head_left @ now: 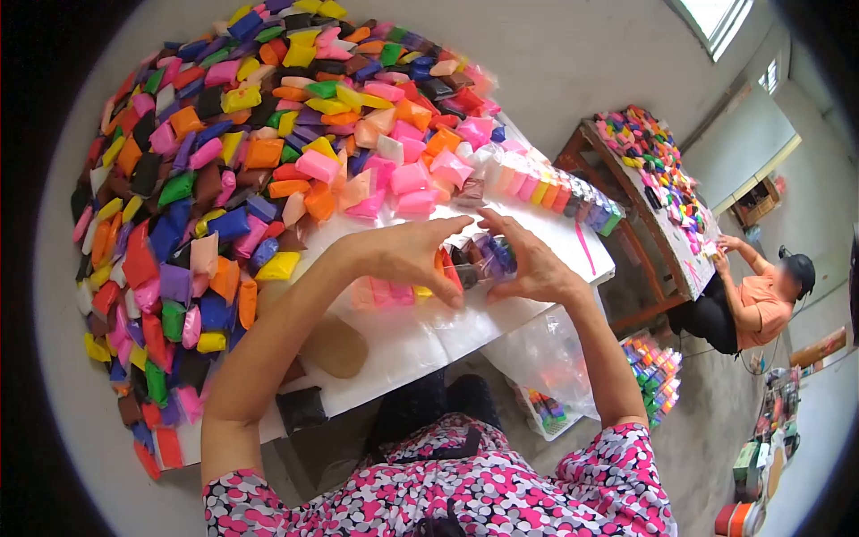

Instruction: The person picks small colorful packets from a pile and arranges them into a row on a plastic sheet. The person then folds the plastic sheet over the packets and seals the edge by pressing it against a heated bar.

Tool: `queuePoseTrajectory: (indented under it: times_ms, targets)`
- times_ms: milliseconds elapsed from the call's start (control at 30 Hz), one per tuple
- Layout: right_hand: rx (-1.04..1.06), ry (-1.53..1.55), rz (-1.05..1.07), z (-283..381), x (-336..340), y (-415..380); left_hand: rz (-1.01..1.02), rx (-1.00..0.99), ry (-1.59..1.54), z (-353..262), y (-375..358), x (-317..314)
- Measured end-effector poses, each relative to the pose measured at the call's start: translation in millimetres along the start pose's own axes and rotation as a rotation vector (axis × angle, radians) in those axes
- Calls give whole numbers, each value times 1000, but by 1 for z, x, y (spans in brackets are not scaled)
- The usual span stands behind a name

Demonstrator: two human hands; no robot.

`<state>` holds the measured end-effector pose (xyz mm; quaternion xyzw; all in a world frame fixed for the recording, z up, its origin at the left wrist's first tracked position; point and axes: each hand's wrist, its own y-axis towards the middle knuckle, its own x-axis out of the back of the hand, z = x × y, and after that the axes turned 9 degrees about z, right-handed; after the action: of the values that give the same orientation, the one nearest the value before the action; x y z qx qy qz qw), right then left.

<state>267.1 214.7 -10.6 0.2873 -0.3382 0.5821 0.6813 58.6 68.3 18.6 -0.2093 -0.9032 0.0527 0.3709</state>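
The left hand (413,255) and right hand (541,268) curve around small packets (488,256) on the white counter (429,345), fingers wide from thumbs; whether they grip, I cannot tell. A colourful heap (264,154) lies nearby.

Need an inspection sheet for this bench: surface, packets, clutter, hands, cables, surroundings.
Surface: white tabletop, largely covered by a heap of colored packets.
Job's things: dark packets between the hands; a packet row along the far right.
Clutter: tan oval piece and black packet at the near edge; clear plastic bag below it.
Hands: left hand and right hand curved around the dark packets, thumbs and fingers apart; grip unclear.
Cables: nothing seen on the tabletop.
Surroundings: second packet-laden table, with a seated co-worker beside it.
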Motion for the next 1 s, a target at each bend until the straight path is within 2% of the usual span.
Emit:
queuePoseTrajectory:
  times_ms: [100, 233, 333, 433, 533, 633, 733, 767, 867, 1000]
  targets:
    - [31, 22, -67, -9, 6, -11, -6, -76, -50, 7, 16, 5]
    - [23, 109, -196, -8, 17, -28, -43, -22, -122, 5, 8, 10]
    - [80, -26, -251, -15, 15, -30, -38, -5, -130, 2, -4, 11]
    - [59, 66, -319, -11, 10, -21, -60, -2, -52, 10, 2, 3]
    - [128, -68, -389, -16, 9, -11, -83, -19, -93, 10, 18, -1]
    - [49, -184, -315, -11, 14, 1, -72, -54, -124, 4, 33, -2]
    - [-66, -359, -74, -5, 30, 16, -26, -48, -86, -2, 42, -3]
    - [-68, -361, -68, -8, 32, 19, -31, -43, -93, -3, 42, -4]
    - [-309, -543, 186, 17, 44, 36, -39, -19, -109, -2, 43, -8]
    - [-343, -555, 200, 8, 40, 43, -22, 25, -68, -11, 37, -8]
